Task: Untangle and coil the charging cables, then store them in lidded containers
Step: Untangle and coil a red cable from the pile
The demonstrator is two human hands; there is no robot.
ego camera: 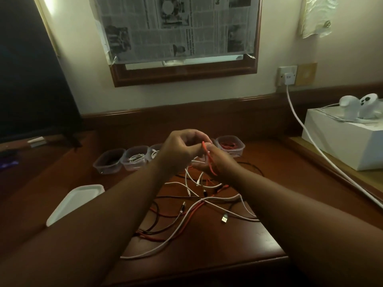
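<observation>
Pinching thin red cable | both hands' fingers grasping it | clear tubs behind

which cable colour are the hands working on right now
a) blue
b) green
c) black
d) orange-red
d: the orange-red cable loops up between the left hand and right hand, pinched above the tangle of cables on the wooden table.

- A red cable is pinched between the left hand and right hand.
- Tangled cables are spread on the wooden table.
- Clear containers are lined behind.
</observation>
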